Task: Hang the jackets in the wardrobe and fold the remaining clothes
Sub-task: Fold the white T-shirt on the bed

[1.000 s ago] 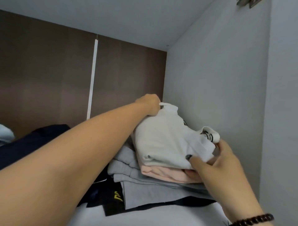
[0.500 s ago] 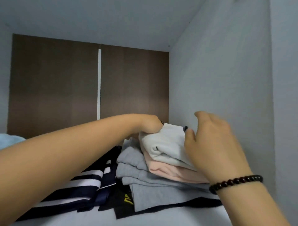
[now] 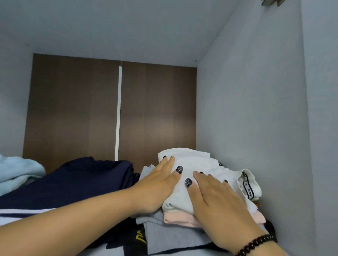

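Both hands, the left hand [image 3: 161, 184] and the right hand [image 3: 214, 193], lay flat and open, side by side, pressing the white folded top [image 3: 193, 162]. It sat under them on a pile of clothes [image 3: 172, 235]. It looked soft and light, easiest to lift by its edges.

The view looked into a wardrobe compartment. Its back panel [image 3: 76, 109] was dark brown wood grain, split by a thin pale vertical strip [image 3: 118, 113] running from about twelve o'clock down toward the centre. A flat grey ceiling board [image 3: 118, 27] spanned the top. At three o'clock stood a plain grey side wall [image 3: 252, 109], and a narrower grey wall [image 3: 14, 100] showed at nine o'clock. A metal fitting [image 3: 270, 2] sat at one o'clock. The light was soft and even.
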